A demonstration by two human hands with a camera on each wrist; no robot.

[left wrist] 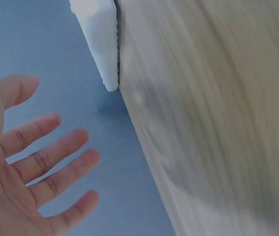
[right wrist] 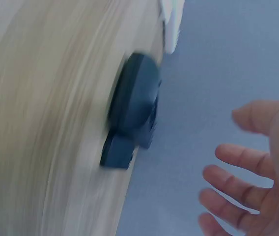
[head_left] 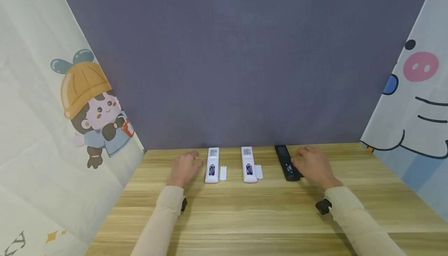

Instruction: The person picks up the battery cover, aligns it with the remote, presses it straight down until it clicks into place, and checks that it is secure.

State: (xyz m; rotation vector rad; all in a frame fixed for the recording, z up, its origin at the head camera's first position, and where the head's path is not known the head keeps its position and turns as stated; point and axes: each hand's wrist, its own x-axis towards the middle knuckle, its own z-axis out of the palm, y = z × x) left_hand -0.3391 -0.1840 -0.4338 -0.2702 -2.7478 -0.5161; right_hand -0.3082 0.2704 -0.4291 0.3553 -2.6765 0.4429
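Observation:
Two white remote controls lie back side up on the table, the left one [head_left: 212,174] and the middle one [head_left: 248,160], each with its battery compartment uncovered and batteries inside. A white battery cover [head_left: 223,173] lies right of the first; another white cover [head_left: 259,171] lies against the second. A black remote control [head_left: 282,158], also uncovered with batteries showing, lies at the right; its black cover [right wrist: 117,151] sits beside it. My left hand [head_left: 185,168] hovers left of the first remote, fingers spread and holding nothing. Beside the black remote is my right hand [head_left: 313,165], its fingers loosely bent and nothing in them.
The wooden table [head_left: 245,217] meets a dark grey-blue panel [head_left: 245,61] right behind the remotes. Printed cloths hang on both sides, the left cloth [head_left: 31,131] with a cartoon figure and the right cloth [head_left: 427,116] with a pig-like snout.

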